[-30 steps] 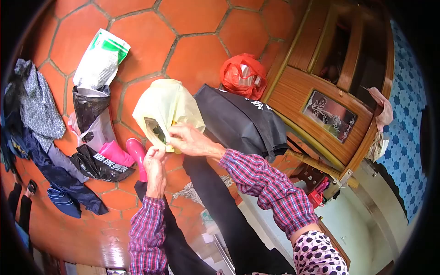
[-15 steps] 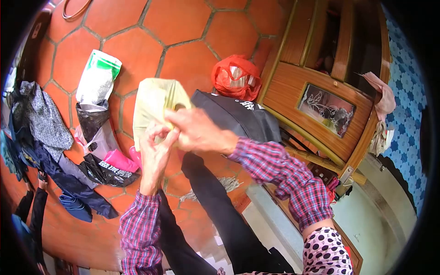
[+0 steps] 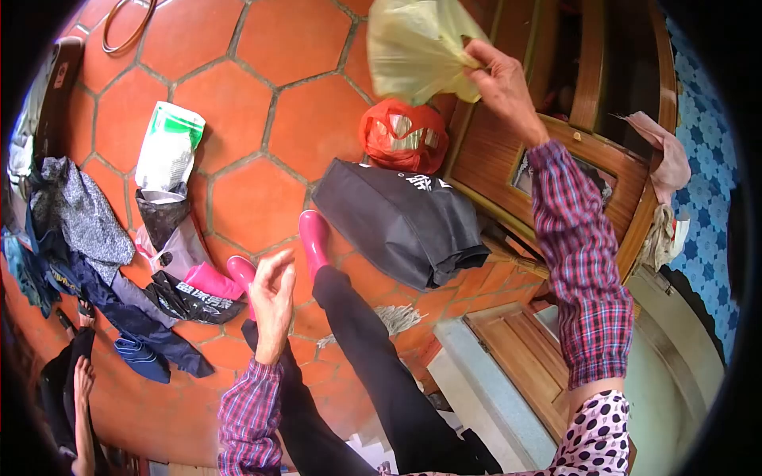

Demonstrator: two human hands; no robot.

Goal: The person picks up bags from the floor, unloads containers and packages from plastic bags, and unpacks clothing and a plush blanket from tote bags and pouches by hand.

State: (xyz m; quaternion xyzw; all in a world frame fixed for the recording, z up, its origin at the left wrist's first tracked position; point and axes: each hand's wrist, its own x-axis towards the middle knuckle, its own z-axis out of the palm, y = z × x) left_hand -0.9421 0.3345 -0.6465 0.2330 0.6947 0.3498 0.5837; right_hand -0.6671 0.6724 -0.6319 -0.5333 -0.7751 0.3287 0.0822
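Note:
My right hand (image 3: 504, 86) grips the gathered neck of a pale yellow plastic bag (image 3: 417, 51), held up at the top, beside the wooden cabinet. What the bag holds cannot be made out. Lower down, my left hand (image 3: 274, 297) hangs over the floor with its fingers loosely curled and apart, holding nothing. A red plastic bag (image 3: 405, 136) with pale items inside rests on the floor under the yellow one. Against it lies a large black bag (image 3: 401, 218) with white print. My pink boots (image 3: 314, 238) stand on the tiles.
At left on the floor are a white and green packet (image 3: 169, 147), a black printed bag (image 3: 194, 300) and heaped dark clothes (image 3: 87, 218). Another person's arm (image 3: 83, 397) shows at lower left. The wooden cabinet (image 3: 484, 170) stands at right, and a mop head (image 3: 397, 319) lies near my legs.
My right hand has carried the yellow bag up and to the right, away from between my boots. My left hand has let go of it and opened.

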